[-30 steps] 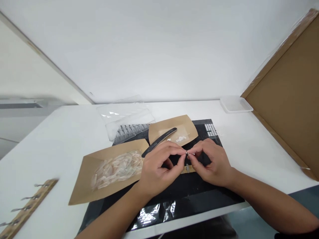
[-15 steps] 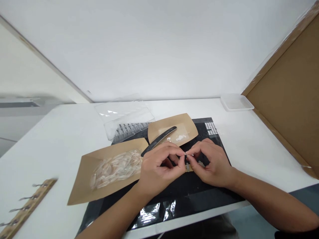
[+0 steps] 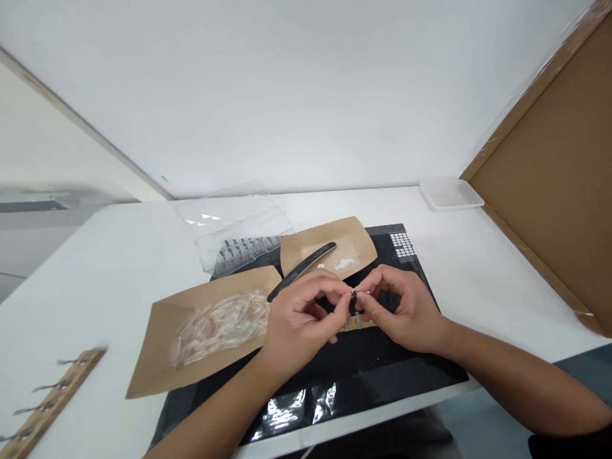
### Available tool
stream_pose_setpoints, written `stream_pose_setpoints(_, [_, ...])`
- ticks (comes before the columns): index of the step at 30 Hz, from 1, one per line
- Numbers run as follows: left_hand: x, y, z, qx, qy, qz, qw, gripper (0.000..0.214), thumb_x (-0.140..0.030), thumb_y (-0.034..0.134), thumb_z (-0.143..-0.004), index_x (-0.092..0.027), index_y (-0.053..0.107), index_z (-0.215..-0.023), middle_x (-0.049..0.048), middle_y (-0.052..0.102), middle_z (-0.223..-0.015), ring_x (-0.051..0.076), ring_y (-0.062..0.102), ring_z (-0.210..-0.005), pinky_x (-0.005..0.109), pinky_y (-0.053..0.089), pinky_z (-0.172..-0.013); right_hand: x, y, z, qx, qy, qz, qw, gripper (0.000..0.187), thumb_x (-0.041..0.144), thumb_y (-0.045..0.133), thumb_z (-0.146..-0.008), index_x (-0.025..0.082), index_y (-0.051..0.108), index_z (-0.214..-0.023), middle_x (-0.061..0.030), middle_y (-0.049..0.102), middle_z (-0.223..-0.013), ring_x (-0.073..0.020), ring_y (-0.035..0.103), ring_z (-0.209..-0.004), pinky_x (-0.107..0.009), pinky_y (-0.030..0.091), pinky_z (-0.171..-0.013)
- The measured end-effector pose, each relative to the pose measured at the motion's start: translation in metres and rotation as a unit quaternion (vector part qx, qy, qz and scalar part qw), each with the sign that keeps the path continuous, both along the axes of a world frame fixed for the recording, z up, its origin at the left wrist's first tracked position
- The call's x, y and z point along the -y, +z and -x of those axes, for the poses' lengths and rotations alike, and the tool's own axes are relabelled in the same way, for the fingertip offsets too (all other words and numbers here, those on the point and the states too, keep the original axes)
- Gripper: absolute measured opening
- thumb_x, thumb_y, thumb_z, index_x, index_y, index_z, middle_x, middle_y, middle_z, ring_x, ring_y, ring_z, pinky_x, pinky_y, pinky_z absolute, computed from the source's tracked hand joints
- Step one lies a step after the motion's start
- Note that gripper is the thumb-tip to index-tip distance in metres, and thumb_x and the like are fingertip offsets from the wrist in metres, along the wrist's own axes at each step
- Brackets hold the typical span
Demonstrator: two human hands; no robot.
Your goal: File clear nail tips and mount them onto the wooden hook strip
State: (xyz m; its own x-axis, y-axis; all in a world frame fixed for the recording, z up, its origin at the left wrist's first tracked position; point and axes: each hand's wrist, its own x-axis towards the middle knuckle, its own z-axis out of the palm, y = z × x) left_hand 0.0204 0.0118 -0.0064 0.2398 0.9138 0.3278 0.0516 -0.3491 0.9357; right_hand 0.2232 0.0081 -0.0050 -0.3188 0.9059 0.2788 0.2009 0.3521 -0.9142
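Far left, table edge: a wooden strip [image 3: 52,401] lies at a slant on the white table [image 3: 119,268], with a row of small metal clips sticking out along its upper side.

Left of centre: a large brown paper tray [image 3: 153,344] sits partly on the table and partly on a black mat [image 3: 363,376], heaped with clear plastic false nails [image 3: 220,326].

Behind that tray: a clear plastic box [image 3: 239,239] holds rows of grey pointed pieces [image 3: 243,248].

Left hand [image 3: 299,325]: clenched and curled inward, pinching a tiny piece [image 3: 355,294] from the left, and just above the large tray's right corner.

Centre, between the hands: the tiny piece is held up above the mat, bright metal with a dark part, too small to tell exactly what it is. A short wooden stick [image 3: 356,324] lies on the mat just below it.

Behind the hands: a smaller brown paper tray [image 3: 356,245] holds a few small white bits [image 3: 347,264], and a black nail file [image 3: 306,266] lies across its front edge.

Right hand [image 3: 406,312]: clenched as well, pinching the same tiny piece from the right.

Far right: a sheet of white dots [image 3: 400,245] marks the mat's back corner, a shallow white tray [image 3: 449,194] sits on the table, and a brown cardboard panel [image 3: 545,127] stands beyond it.
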Motion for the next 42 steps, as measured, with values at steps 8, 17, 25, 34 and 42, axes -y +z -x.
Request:
stream_pose_setpoints(8, [0.0, -0.001, 0.001, 0.017, -0.019, 0.066, 0.997, 0.01, -0.023, 0.073, -0.094, -0.015, 0.077, -0.09, 0.0027, 0.065, -0.088, 0.008, 0.064, -0.054, 0.017, 0.059, -0.036, 0.0, -0.001, -0.001, -0.018, 0.008, 0.025, 0.999, 0.004, 0.023, 0.072, -0.096, 0.019, 0.071, -0.096, -0.001, 0.075, -0.084, -0.0127, 0.071, -0.071, -0.024, 0.059, -0.065])
stream_pose_setpoints(17, [-0.002, 0.0, 0.002, 0.059, -0.061, 0.121, 0.989, 0.015, -0.027, 0.072, -0.097, -0.015, 0.075, -0.09, 0.0011, 0.065, -0.089, 0.006, 0.064, -0.045, 0.014, 0.054, -0.033, -0.003, -0.002, -0.002, -0.087, 0.046, 0.103, 0.99, 0.012, 0.027, 0.077, -0.095, 0.018, 0.07, -0.098, 0.0001, 0.073, -0.079, -0.0111, 0.069, -0.066, -0.022, 0.06, -0.06])
stream_pose_setpoints(25, [-0.003, -0.001, 0.003, 0.091, -0.089, 0.131, 0.983, 0.012, -0.028, 0.074, -0.098, -0.016, 0.076, -0.097, 0.0004, 0.065, -0.089, 0.006, 0.063, -0.045, 0.017, 0.057, -0.031, -0.003, -0.001, -0.002, -0.06, 0.047, 0.009, 0.997, 0.006, 0.025, 0.07, -0.101, 0.02, 0.07, -0.101, -0.0017, 0.076, -0.088, -0.0115, 0.072, -0.068, -0.025, 0.059, -0.064])
stream_pose_setpoints(34, [-0.005, -0.002, 0.005, 0.068, -0.087, 0.103, 0.989, 0.013, -0.027, 0.074, -0.097, -0.016, 0.076, -0.104, 0.0049, 0.066, -0.099, 0.01, 0.069, -0.059, 0.018, 0.06, -0.034, -0.014, -0.006, -0.007, 0.068, -0.003, -0.298, 0.952, 0.014, 0.011, 0.065, -0.101, 0.023, 0.065, -0.109, 0.003, 0.077, -0.079, -0.015, 0.076, -0.079, -0.034, 0.046, -0.078])
stream_pose_setpoints(42, [-0.003, -0.003, 0.009, 0.019, -0.104, 0.023, 0.994, 0.008, -0.021, 0.069, -0.099, -0.019, 0.072, -0.106, 0.003, 0.062, -0.099, 0.005, 0.061, -0.058, 0.014, 0.059, -0.039, -0.013, -0.008, -0.009, 0.077, 0.004, -0.302, 0.95, 0.016, 0.011, 0.064, -0.102, 0.025, 0.066, -0.11, -0.0004, 0.081, -0.097, -0.0149, 0.077, -0.087, -0.035, 0.047, -0.083])
